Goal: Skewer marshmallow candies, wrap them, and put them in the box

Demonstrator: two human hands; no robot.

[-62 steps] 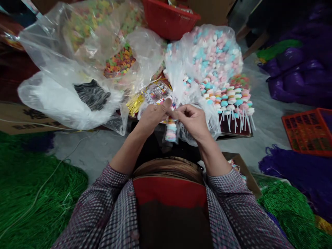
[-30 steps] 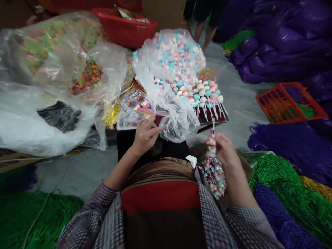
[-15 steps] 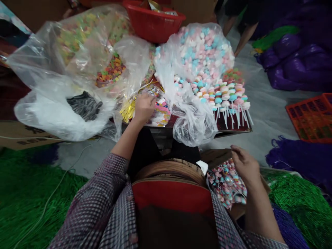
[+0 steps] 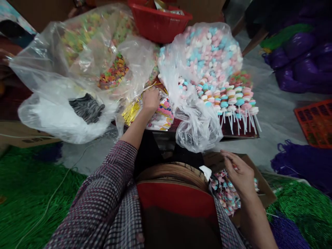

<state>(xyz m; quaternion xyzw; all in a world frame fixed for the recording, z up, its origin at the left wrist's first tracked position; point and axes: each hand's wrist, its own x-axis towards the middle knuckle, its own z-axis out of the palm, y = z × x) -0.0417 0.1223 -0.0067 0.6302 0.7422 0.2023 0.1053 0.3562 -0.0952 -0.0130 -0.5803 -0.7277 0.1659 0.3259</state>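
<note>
My left hand (image 4: pixel 151 98) reaches forward onto a stack of printed clear wrappers (image 4: pixel 162 116) beside gold twist ties (image 4: pixel 130 112), its fingers curled down on the wrappers. My right hand (image 4: pixel 237 171) hovers over a cardboard box (image 4: pixel 261 188) of wrapped candy sticks (image 4: pixel 225 195) at my right side, fingers loosely bent; whether it holds anything is hidden. Rows of pastel candy skewers (image 4: pixel 233 100) lie on a dark tray (image 4: pixel 241 133) ahead, next to a clear bag of pastel candies (image 4: pixel 207 55).
A big clear bag of coloured gummies (image 4: pixel 85 52) and a white bag with black items (image 4: pixel 85 108) sit at the left. A red basket (image 4: pixel 159 19) stands behind. Green bead strands (image 4: pixel 31 193), purple strands (image 4: pixel 303 162) and an orange crate (image 4: pixel 315 121) lie around.
My right hand carried a wrapped candy stick down to the box at my right and let it go. My left hand moved forward from my lap onto the wrappers.
</note>
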